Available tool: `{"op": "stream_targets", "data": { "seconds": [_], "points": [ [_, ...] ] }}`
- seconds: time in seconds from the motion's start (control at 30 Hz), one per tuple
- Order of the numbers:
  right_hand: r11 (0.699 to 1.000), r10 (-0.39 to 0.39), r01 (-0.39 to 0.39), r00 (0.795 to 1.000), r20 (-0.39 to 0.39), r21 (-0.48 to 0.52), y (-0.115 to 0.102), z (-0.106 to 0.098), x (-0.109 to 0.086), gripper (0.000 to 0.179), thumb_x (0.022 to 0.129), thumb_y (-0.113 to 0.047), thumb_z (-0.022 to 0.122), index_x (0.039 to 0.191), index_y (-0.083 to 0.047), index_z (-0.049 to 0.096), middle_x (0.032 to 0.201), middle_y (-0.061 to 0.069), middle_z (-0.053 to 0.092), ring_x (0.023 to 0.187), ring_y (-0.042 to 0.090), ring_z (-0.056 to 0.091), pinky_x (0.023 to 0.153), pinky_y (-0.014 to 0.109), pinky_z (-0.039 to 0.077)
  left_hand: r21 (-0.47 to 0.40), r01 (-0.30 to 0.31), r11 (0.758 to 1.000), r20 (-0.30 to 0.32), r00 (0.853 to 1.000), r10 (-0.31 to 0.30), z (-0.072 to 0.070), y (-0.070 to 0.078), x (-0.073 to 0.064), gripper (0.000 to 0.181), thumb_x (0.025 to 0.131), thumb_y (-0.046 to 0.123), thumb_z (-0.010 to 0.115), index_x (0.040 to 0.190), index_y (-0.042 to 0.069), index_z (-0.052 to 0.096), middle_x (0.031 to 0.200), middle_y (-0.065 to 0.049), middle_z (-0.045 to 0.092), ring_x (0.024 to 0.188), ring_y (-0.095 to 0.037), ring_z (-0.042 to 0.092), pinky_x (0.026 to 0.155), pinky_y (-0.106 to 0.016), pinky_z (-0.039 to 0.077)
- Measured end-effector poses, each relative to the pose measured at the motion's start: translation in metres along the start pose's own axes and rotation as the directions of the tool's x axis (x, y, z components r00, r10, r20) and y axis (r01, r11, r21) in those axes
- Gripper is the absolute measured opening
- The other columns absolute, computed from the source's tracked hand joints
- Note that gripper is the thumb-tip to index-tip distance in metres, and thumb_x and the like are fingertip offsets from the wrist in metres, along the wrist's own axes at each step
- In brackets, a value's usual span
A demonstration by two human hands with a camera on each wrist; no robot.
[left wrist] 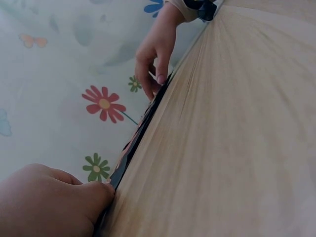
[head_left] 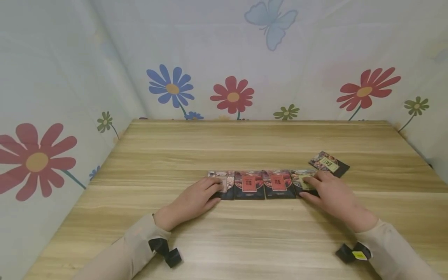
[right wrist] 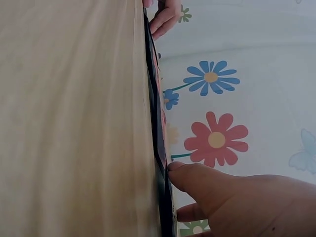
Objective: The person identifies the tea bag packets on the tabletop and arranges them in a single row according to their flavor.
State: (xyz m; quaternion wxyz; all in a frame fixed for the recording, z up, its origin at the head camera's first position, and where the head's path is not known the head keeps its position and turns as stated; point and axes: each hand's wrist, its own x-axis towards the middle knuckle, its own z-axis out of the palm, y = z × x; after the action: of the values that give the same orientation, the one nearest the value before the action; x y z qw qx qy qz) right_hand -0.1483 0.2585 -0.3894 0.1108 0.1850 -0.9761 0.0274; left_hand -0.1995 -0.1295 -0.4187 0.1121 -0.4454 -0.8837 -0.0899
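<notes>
Several flat dark packets lie edge to edge in a row. At the row's left end, my left hand [head_left: 197,200] rests its fingers on a packet with a pale label [head_left: 229,190], covering part of it. Two packets with red labels, the left one [head_left: 249,186] and the right one [head_left: 279,183], lie in the middle, untouched in the head view. My right hand [head_left: 334,196] touches the yellow-green-labelled packet [head_left: 300,175] at the right end, thumb by its near edge and fingers on its top. Seen edge-on, the row [right wrist: 157,113] looks thin and flat in the right wrist view.
Beyond my right hand, another packet with a yellow-green label [head_left: 330,163] lies askew, apart from the row. Everything lies on a wood-grain table [head_left: 259,237]. A flower-printed cloth [head_left: 210,46] hangs behind the table and along its sides.
</notes>
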Motion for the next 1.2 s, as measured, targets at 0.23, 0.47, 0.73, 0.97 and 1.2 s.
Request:
{"op": "stream_targets", "data": {
  "seconds": [0.23,0.47,0.73,0.97,1.2],
  "points": [
    [1.0,0.027,-0.027,1.0,0.008,0.01,-0.001,0.003,0.0,0.048,0.084,-0.04,0.071,0.115,-0.003,0.067,0.109,0.02,0.063,0.101,0.037,0.06,0.085,0.055,0.052,-0.007,-0.003,1.0,-0.006,1.0,0.003,0.001,0.0,-0.001,0.036,0.094,0.028,0.061,0.123,0.007,0.061,0.128,-0.01,0.059,0.121,-0.025,0.055,0.105,-0.038,0.047],
    [0.997,0.034,-0.034,0.999,-0.01,0.065,0.004,0.001,0.0,0.041,0.084,-0.033,0.072,0.113,-0.004,0.068,0.109,0.018,0.064,0.101,0.036,0.061,0.086,0.053,0.052,-0.018,-0.006,1.0,-0.001,1.0,0.006,0.001,0.0,0.0,0.036,0.095,0.028,0.06,0.124,0.007,0.061,0.129,-0.01,0.058,0.122,-0.025,0.054,0.106,-0.038,0.047],
    [0.993,0.006,0.006,0.995,-0.101,0.116,0.029,-0.004,0.004,0.04,0.083,-0.022,0.074,0.114,0.001,0.067,0.108,0.021,0.062,0.1,0.038,0.058,0.084,0.055,0.05,-0.022,0.003,1.0,0.0,1.0,-0.003,0.0,0.001,0.0,0.036,0.095,0.028,0.06,0.124,0.008,0.061,0.129,-0.01,0.058,0.122,-0.026,0.055,0.105,-0.039,0.047],
    [0.988,0.069,-0.056,0.993,-0.09,0.144,0.053,-0.002,0.005,0.04,0.084,-0.02,0.073,0.118,0.0,0.065,0.12,0.03,0.057,0.11,0.048,0.053,0.09,0.064,0.046,-0.021,-0.001,1.0,-0.014,1.0,0.001,0.002,-0.001,-0.001,0.035,0.094,0.028,0.061,0.123,0.008,0.062,0.128,-0.01,0.059,0.121,-0.025,0.055,0.104,-0.038,0.048],
    [0.978,0.116,-0.102,0.991,-0.068,0.18,0.074,0.005,0.004,0.04,0.088,-0.018,0.069,0.119,0.006,0.061,0.123,0.032,0.054,0.112,0.051,0.05,0.094,0.065,0.042,-0.021,-0.006,1.0,-0.02,1.0,0.005,0.002,-0.001,-0.001,0.035,0.094,0.027,0.062,0.122,0.007,0.062,0.128,-0.01,0.06,0.121,-0.026,0.056,0.104,-0.039,0.048]
  ]
}}
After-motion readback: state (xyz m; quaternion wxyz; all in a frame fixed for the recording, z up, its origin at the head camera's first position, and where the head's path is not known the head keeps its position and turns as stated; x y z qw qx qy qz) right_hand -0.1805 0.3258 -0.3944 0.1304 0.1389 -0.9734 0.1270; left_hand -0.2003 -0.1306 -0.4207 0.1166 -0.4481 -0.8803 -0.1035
